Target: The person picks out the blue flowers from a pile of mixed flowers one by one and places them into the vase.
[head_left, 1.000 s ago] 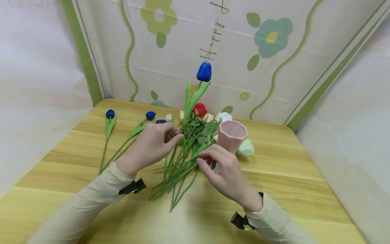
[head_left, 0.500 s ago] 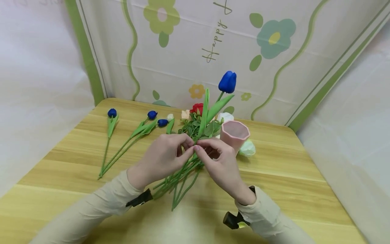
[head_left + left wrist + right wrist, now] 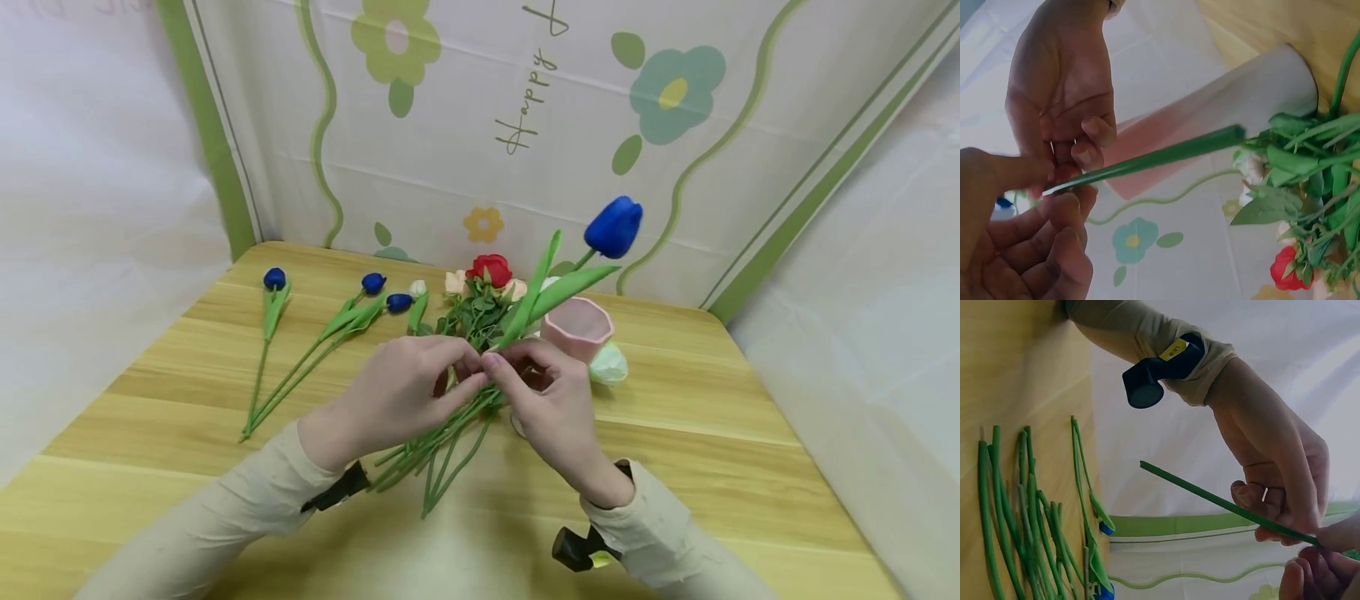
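Observation:
A blue tulip (image 3: 615, 227) with long green leaves leans to the right above the table, held by its stem. My left hand (image 3: 401, 392) pinches the stem between thumb and fingers. Right beside it, my right hand (image 3: 558, 408) also pinches the stem, the fingertips of both hands nearly meeting. In the right wrist view the free lower end of the green stem (image 3: 1204, 495) sticks out past my left hand. Below the hands lies a bunch of flowers with a red rose (image 3: 490, 269) and crossing green stems (image 3: 450, 442). A pink vase (image 3: 576, 325) stands just behind my right hand.
Blue tulips (image 3: 274, 279) lie on the wooden table (image 3: 690, 467) at left, with a white bud (image 3: 417, 288) near them. A pale white flower (image 3: 609, 364) lies right of the vase. A printed curtain (image 3: 450, 150) rises behind the table.
The tulip's bloom has swung right and downward from nearly upright. My right hand, apart from the left one second ago, has come to the tulip's stem beside it.

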`<move>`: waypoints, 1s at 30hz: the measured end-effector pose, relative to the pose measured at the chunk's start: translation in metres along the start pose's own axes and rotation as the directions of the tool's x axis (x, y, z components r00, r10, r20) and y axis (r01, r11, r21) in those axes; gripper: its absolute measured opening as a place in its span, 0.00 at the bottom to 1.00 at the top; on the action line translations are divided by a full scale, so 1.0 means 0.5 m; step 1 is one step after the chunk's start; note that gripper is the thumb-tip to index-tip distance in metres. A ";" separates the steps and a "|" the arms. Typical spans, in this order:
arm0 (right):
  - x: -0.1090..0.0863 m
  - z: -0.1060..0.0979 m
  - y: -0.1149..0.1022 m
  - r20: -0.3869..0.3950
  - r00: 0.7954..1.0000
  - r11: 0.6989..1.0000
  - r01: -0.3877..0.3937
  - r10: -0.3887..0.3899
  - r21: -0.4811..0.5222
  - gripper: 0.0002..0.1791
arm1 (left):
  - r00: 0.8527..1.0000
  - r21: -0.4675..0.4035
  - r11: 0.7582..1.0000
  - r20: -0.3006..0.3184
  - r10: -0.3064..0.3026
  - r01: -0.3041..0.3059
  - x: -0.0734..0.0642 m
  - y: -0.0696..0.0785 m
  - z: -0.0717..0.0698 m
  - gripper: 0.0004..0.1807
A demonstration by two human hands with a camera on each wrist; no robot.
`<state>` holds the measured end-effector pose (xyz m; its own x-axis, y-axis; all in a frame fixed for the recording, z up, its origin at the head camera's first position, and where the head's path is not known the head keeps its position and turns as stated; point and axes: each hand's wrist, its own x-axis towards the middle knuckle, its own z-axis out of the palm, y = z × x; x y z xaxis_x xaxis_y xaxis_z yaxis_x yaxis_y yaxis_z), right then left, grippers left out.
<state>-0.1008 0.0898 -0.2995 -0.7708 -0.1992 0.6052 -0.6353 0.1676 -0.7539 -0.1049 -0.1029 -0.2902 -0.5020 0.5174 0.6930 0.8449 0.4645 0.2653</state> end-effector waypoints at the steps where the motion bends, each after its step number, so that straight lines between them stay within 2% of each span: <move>1: 0.001 -0.002 -0.003 -0.005 1.000 1.000 0.007 -0.007 0.012 0.02 | 1.000 -0.005 1.000 -0.006 0.011 -0.011 0.001 -0.001 -0.003 0.06; 6: 0.008 -0.015 -0.012 -0.017 0.999 0.998 0.029 -0.028 0.061 0.01 | 0.997 -0.025 0.999 -0.065 0.042 -0.044 0.009 -0.009 -0.027 0.18; 9: 0.012 -0.024 -0.014 -0.030 0.999 0.997 0.027 -0.025 0.066 0.02 | 0.996 -0.013 1.000 -0.087 0.020 -0.021 0.011 -0.021 -0.046 0.19; 14: 0.018 -0.040 -0.019 -0.028 0.999 0.995 0.041 -0.039 0.093 0.03 | 0.992 0.006 0.996 -0.096 -0.085 0.086 0.011 -0.052 -0.075 0.09; 17: 0.023 -0.051 -0.023 0.004 0.998 0.992 0.057 -0.058 0.108 0.03 | 0.982 0.024 0.986 -0.097 -0.162 0.165 0.010 -0.069 -0.085 0.09; 24: 0.057 -0.068 -0.041 0.045 0.994 0.991 0.094 -0.098 0.095 0.02 | 0.956 0.086 0.952 -0.038 -0.292 0.295 0.006 -0.098 -0.089 0.12; 30: 0.098 -0.074 -0.052 0.071 0.989 0.991 0.129 -0.131 0.033 0.03 | 0.931 0.130 0.926 0.043 -0.363 0.356 0.002 -0.111 -0.088 0.14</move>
<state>-0.1239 0.1112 -0.2407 -0.6754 -0.2879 0.6789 -0.7273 0.1082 -0.6778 -0.1439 -0.1599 -0.2747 -0.7822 0.3434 0.5198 0.5794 0.7076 0.4044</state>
